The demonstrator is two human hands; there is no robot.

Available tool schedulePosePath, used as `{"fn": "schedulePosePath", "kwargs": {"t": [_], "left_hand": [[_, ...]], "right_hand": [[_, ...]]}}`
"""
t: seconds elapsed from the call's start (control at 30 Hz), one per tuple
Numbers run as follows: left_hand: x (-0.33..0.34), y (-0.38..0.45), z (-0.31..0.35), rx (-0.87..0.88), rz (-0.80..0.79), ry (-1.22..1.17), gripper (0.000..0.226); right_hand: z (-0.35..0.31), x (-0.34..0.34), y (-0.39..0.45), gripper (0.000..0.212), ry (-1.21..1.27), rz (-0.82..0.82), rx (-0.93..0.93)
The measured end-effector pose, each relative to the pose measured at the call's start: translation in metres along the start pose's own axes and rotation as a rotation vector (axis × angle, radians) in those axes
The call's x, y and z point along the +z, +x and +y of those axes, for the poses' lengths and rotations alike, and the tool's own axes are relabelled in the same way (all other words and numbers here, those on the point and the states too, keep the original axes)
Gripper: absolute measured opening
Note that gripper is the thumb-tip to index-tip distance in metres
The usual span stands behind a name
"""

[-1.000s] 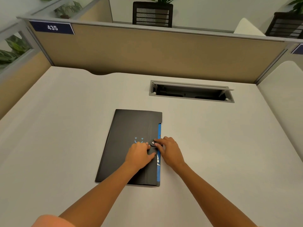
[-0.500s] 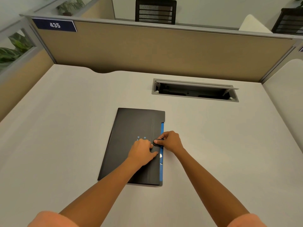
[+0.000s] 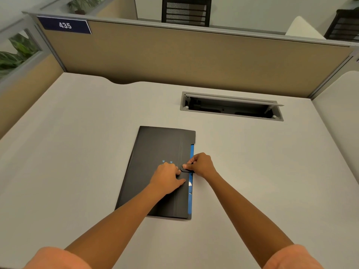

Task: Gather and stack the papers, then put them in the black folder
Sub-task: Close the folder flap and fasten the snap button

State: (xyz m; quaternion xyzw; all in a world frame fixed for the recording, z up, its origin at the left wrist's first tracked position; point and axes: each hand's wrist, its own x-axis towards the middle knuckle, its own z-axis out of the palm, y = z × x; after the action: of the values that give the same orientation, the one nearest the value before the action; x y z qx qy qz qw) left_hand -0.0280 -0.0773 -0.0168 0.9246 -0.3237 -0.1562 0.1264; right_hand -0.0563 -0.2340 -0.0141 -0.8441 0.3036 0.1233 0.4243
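Note:
The black folder [image 3: 155, 152] lies closed and flat in the middle of the desk, with a thin blue strip [image 3: 192, 152] showing along its right edge. A little white shows at that edge below my hands; the papers are otherwise hidden. My left hand [image 3: 168, 177] presses flat on the folder's cover. My right hand [image 3: 201, 165] sits at the right edge, its thumb and fingers pinched on the small round black clasp tab [image 3: 184, 168].
An open cable tray [image 3: 231, 106] is sunk into the white desk [image 3: 77, 152] behind the folder to the right. Tan partition walls [image 3: 174, 61] close the desk at the back and left. Black chairs stand beyond the partition.
Both hands stay at the folder's clasp; my right hand has shifted slightly up and curled tighter over the tab. The camera has drifted a little, the folder has not moved.

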Motion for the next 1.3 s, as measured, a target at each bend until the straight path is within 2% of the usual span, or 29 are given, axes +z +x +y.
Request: {"fn": "schedulePosePath", "kwargs": {"t": [0.2, 0.67, 0.9, 1.07, 1.3], "left_hand": [[-0.002, -0.001, -0.001, 0.019, 0.004, -0.004, 0.044], [-0.010, 0.000, 0.000, 0.020, -0.024, 0.010, 0.042], [-0.012, -0.002, 0.002, 0.030, 0.009, 0.023, 0.039], [-0.011, -0.003, 0.001, 0.032, -0.031, 0.034, 0.040], [-0.004, -0.019, 0.002, -0.011, -0.088, -0.013, 0.059]], "right_hand": [[-0.006, -0.003, -0.006, 0.038, -0.057, 0.037, -0.020], [-0.006, 0.003, -0.002, 0.034, -0.143, 0.022, -0.053], [-0.002, 0.001, 0.003, 0.036, -0.078, 0.010, -0.055], [-0.001, 0.000, 0.003, 0.033, -0.050, -0.024, -0.051], [0.011, 0.003, -0.009, 0.033, 0.093, 0.042, -0.082]]}}
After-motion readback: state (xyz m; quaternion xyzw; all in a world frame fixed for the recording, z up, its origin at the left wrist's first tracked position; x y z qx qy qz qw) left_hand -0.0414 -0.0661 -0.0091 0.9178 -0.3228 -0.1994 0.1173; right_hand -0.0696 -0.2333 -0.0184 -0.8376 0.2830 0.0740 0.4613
